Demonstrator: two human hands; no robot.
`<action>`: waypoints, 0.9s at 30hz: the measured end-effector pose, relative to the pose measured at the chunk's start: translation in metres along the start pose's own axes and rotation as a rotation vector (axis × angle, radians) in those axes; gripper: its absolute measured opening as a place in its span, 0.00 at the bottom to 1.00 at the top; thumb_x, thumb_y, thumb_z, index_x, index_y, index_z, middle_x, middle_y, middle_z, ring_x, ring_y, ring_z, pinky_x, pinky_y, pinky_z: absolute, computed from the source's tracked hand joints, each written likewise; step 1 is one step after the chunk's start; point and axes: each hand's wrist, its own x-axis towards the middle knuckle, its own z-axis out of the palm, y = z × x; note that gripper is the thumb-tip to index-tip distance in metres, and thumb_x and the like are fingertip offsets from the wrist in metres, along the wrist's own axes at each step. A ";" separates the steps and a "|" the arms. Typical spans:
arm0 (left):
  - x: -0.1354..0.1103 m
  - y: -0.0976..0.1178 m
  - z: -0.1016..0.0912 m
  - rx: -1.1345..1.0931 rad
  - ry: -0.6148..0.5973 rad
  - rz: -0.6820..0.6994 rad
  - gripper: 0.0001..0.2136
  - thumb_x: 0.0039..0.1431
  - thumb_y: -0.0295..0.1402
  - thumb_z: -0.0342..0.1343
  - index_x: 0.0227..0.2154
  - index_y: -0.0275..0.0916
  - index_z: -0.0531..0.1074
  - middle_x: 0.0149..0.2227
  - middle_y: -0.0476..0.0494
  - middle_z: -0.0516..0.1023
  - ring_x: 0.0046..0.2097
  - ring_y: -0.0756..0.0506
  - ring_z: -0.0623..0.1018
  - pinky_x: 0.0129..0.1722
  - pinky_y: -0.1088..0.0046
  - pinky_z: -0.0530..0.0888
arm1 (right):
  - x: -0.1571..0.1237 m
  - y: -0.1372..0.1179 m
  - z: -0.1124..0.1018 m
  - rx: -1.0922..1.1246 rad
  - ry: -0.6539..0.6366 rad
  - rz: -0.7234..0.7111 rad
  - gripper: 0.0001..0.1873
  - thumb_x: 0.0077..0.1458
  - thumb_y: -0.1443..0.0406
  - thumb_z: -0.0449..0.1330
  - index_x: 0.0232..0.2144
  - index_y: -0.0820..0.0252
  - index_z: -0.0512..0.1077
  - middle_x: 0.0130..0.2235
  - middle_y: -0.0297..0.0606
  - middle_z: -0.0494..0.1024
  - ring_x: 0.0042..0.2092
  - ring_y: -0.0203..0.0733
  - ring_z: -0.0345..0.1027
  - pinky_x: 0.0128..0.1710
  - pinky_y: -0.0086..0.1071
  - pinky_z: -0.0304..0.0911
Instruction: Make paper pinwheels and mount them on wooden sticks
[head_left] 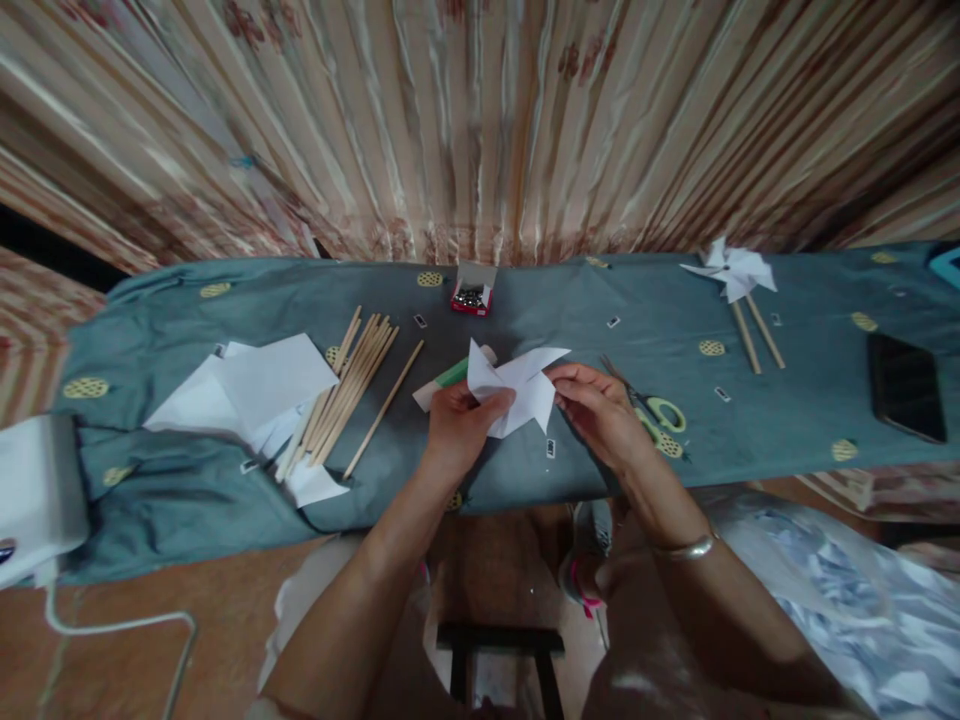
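Both my hands hold a white folded paper pinwheel [517, 385] over the grey-blue cloth-covered board [187, 480]. My left hand [459, 428] pinches its lower left part, fingers closed on the paper. My right hand [600, 410] grips the right side, thumb and fingers pressed on a paper point. A green and white glue stick [448, 378] lies just behind the paper. Green-handled scissors [651, 408] lie right of my right hand.
A bundle of wooden sticks [349, 388] and white paper sheets [247, 395] lie at left. A small red box of pins [472, 295] sits at the back. Finished pinwheels on sticks [739, 275] and a black phone [906, 385] lie at right. A white appliance [34, 495] stands far left.
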 end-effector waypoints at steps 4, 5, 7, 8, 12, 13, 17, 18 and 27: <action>0.000 0.003 -0.002 -0.028 0.012 -0.002 0.08 0.35 0.33 0.69 0.21 0.37 0.79 0.24 0.49 0.80 0.26 0.50 0.74 0.29 0.73 0.70 | 0.009 0.000 0.000 -0.050 0.064 -0.064 0.06 0.42 0.61 0.70 0.25 0.55 0.80 0.28 0.30 0.80 0.29 0.32 0.66 0.33 0.28 0.61; 0.000 0.003 -0.002 -0.038 0.012 0.002 0.08 0.35 0.33 0.69 0.21 0.37 0.79 0.23 0.49 0.80 0.25 0.50 0.73 0.28 0.74 0.69 | 0.012 0.000 0.002 -0.071 0.072 -0.085 0.06 0.41 0.60 0.70 0.25 0.55 0.79 0.27 0.29 0.80 0.28 0.32 0.66 0.32 0.28 0.61; 0.000 0.005 -0.001 -0.057 0.014 0.012 0.08 0.34 0.33 0.69 0.20 0.37 0.79 0.23 0.49 0.79 0.25 0.50 0.73 0.28 0.74 0.69 | 0.021 -0.003 0.006 -0.132 0.075 -0.138 0.07 0.41 0.60 0.70 0.24 0.56 0.78 0.25 0.28 0.78 0.26 0.33 0.65 0.29 0.28 0.59; 0.000 0.006 -0.001 -0.061 0.017 0.018 0.08 0.34 0.33 0.69 0.20 0.37 0.80 0.23 0.49 0.80 0.25 0.50 0.73 0.27 0.74 0.69 | 0.027 -0.005 0.009 -0.176 0.064 -0.166 0.08 0.41 0.60 0.69 0.24 0.56 0.78 0.24 0.28 0.77 0.26 0.33 0.64 0.28 0.28 0.58; -0.004 0.010 -0.003 -0.049 0.026 0.034 0.08 0.36 0.34 0.68 0.22 0.37 0.80 0.24 0.48 0.80 0.25 0.49 0.74 0.27 0.74 0.69 | 0.066 -0.021 0.024 -0.415 -0.016 -0.327 0.08 0.47 0.60 0.65 0.29 0.59 0.78 0.28 0.32 0.79 0.28 0.35 0.67 0.29 0.30 0.61; -0.005 0.010 -0.004 -0.052 0.021 0.036 0.07 0.37 0.34 0.68 0.22 0.37 0.81 0.24 0.47 0.80 0.26 0.49 0.74 0.27 0.74 0.69 | 0.077 -0.026 0.029 -0.485 -0.035 -0.379 0.09 0.50 0.60 0.63 0.29 0.60 0.78 0.29 0.33 0.79 0.29 0.36 0.67 0.30 0.30 0.61; -0.007 0.010 -0.005 -0.098 -0.005 0.022 0.07 0.37 0.33 0.68 0.22 0.38 0.81 0.24 0.48 0.81 0.25 0.50 0.74 0.27 0.74 0.69 | 0.118 -0.043 0.051 -1.007 -0.110 -0.512 0.10 0.55 0.68 0.58 0.36 0.61 0.79 0.36 0.38 0.82 0.37 0.40 0.73 0.40 0.34 0.64; -0.007 0.010 -0.005 -0.108 -0.008 0.016 0.07 0.37 0.33 0.68 0.22 0.38 0.81 0.24 0.48 0.81 0.25 0.50 0.74 0.27 0.74 0.69 | 0.124 -0.047 0.057 -1.157 -0.144 -0.536 0.12 0.56 0.70 0.56 0.38 0.61 0.79 0.38 0.40 0.83 0.39 0.42 0.73 0.42 0.35 0.64; -0.006 0.009 -0.005 -0.170 -0.007 -0.021 0.08 0.37 0.33 0.70 0.24 0.37 0.81 0.26 0.47 0.82 0.26 0.49 0.75 0.29 0.74 0.71 | 0.146 -0.054 0.090 -1.865 -0.436 -0.582 0.13 0.58 0.72 0.54 0.39 0.66 0.79 0.40 0.51 0.83 0.42 0.52 0.75 0.38 0.36 0.61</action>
